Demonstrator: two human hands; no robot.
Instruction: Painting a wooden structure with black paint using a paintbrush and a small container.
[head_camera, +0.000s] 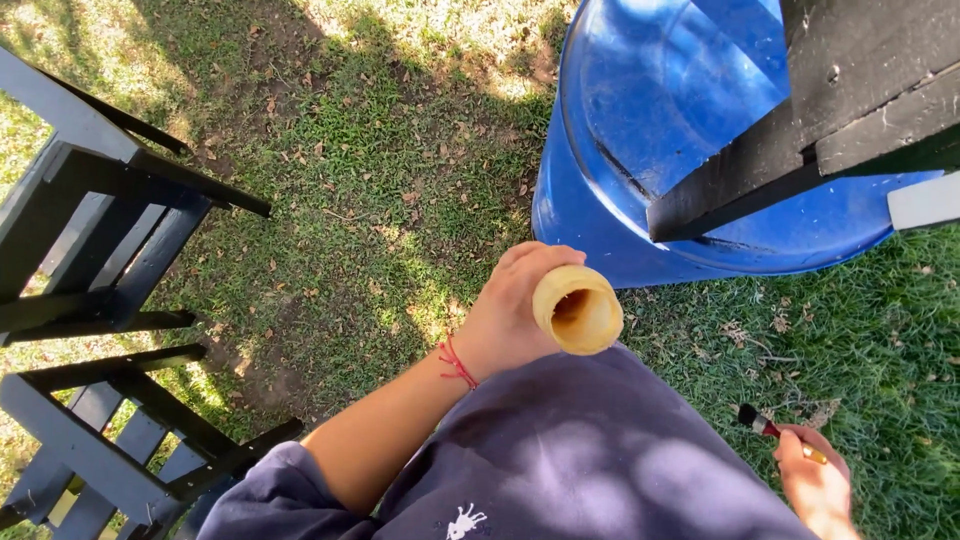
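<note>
bright outdoor daylight, dappled through foliage. sunlit patches burning out on the grass (400, 180) near the top edge, soft leaf shadows mottling the ground and the dark sweatshirt (600, 460). sharp throughout, with slight wide-angle bending toward the corners.

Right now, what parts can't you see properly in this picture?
- Head view: the left hand covers most of the tan hollow tube, and its inside is dark.
- The small red-handled paintbrush is partly hidden inside the right hand.
- The black painted wooden boards hide part of the blue plastic barrel.
</note>
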